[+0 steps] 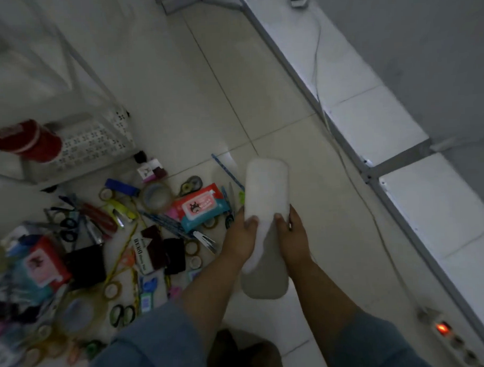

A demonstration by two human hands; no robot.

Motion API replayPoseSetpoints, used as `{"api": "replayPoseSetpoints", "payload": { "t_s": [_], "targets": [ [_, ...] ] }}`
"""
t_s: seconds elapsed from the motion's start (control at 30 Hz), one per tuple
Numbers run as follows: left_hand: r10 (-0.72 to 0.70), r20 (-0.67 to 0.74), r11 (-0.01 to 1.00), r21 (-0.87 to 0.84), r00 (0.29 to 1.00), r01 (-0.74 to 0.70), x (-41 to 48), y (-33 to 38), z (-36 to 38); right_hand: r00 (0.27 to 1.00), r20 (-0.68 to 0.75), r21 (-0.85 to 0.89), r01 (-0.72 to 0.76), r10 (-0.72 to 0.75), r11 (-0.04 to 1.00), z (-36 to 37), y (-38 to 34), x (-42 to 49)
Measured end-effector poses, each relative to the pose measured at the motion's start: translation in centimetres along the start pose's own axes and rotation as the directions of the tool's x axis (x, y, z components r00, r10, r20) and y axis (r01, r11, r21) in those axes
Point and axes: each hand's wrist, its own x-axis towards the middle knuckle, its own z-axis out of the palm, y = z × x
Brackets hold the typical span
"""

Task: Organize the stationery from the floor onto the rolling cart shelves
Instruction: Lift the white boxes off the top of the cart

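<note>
A white oblong box point(266, 187) with rounded ends is held lengthwise above the tiled floor point(311, 141), just right of the stationery heap point(113, 244) of tape rolls, scissors and pens. The left hand point(239, 237) and right hand point(294, 236) grip its two long sides, thumbs on top. The rolling cart point(94, 139) stands beyond the heap.

cam: single wide-angle view from your head | aim: steeply down at the floor point(203, 88) | range: close, your left hand point(240, 233) and right hand point(291, 234) grip white oblong box point(266, 187) mid-frame | edges: stationery pile point(127, 244) lower left, cart point(94, 139) upper left, ledge point(371, 122) right
</note>
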Motion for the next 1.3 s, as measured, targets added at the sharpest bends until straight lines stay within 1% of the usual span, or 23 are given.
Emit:
{"api": "replayPoseSetpoints", "payload": {
  "t_s": [0.23, 0.33, 0.43, 0.57, 0.7, 0.87, 0.93, 1.03, 1.1, 1.17, 1.23, 1.3],
  "targets": [
    [0.133, -0.078, 0.991, 0.043, 0.988, -0.13, -18.5, 18.1, -8.7, 0.981, 0.092, -0.034, 0.175, -0.171, 0.984, -3.6, -20.8, -16.0],
    [0.235, -0.134, 0.971, 0.083, 0.963, -0.226, -26.3, 23.9, -12.5, 0.963, 0.147, -0.064, 0.237, -0.226, 0.969, -4.5, -28.1, -22.7],
    [0.271, -0.179, 0.962, 0.064, 0.946, -0.264, -32.5, 28.1, -16.1, 0.931, 0.207, -0.088, 0.322, -0.299, 0.942, -4.5, -34.1, -28.3],
    [0.327, -0.264, 0.938, -0.029, 0.907, -0.347, -38.4, 31.4, -20.4, 0.864, 0.296, -0.069, 0.444, -0.407, 0.893, -2.4, -39.8, -34.0],
    [0.307, -0.336, 0.928, -0.105, 0.891, -0.359, -41.9, 32.9, -25.1, 0.792, 0.382, -0.033, 0.526, -0.476, 0.85, 1.0, -43.9, -37.9],
    [0.31, -0.369, 0.882, -0.232, 0.876, -0.41, -44.7, 34.4, -32.3, 0.692, 0.498, 0.013, 0.597, -0.523, 0.802, 6.8, -48.9, -41.0],
    [0.28, -0.39, 0.872, -0.28, 0.877, -0.402, -45.3, 35.1, -35.4, 0.651, 0.552, 0.006, 0.622, -0.521, 0.783, 9.0, -51.1, -41.9],
    [0.204, -0.426, 0.866, -0.341, 0.881, -0.365, -45.5, 36.5, -39.7, 0.613, 0.624, 0.013, 0.612, -0.485, 0.791, 11.6, -53.9, -42.8],
    [0.191, -0.453, 0.836, -0.389, 0.871, -0.386, -45.1, 37.8, -42.2, 0.607, 0.622, 0.002, 0.63, -0.494, 0.776, 13.0, -55.3, -43.1],
    [0.159, -0.484, 0.805, -0.441, 0.861, -0.397, -44.2, 39.3, -44.6, 0.621, 0.592, -0.006, 0.642, -0.515, 0.767, 14.0, -56.3, -42.9],
    [0.125, -0.53, 0.758, -0.493, 0.838, -0.426, -43.2, 41.0, -46.6, 0.636, 0.563, 0.045, 0.614, -0.528, 0.788, 14.8, -57.0, -42.6],
    [0.1, -0.579, 0.701, -0.536, 0.809, -0.47, -41.8, 42.6, -48.3, 0.66, 0.54, 0.118, 0.555, -0.522, 0.823, 15.6, -57.5, -42.3]
  ]
}}
